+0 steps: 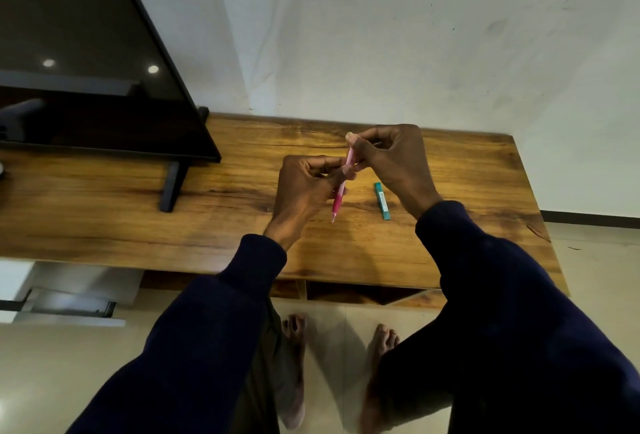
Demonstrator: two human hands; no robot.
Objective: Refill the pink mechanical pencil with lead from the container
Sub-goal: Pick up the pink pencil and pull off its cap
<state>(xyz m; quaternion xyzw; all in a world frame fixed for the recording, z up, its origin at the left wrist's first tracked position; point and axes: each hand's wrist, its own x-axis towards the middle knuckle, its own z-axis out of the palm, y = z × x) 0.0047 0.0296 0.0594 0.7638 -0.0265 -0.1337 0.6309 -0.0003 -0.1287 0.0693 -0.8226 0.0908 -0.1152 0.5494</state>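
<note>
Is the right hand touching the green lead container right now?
Apart. In the head view the right hand grips the pink mechanical pencil; the green lead container lies alone on the table.

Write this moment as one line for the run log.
left hand: holds pink pencil | right hand: at its top end | lead container: on table

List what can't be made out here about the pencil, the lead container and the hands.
- Head view: top end of the pink mechanical pencil, covered by right hand fingertips; cap on or off unclear.
- Any lead between the fingers: too thin to see.
- Pencil's middle: wrapped by left hand.
- Teal lead container: label too small; open or closed unclear.
</note>
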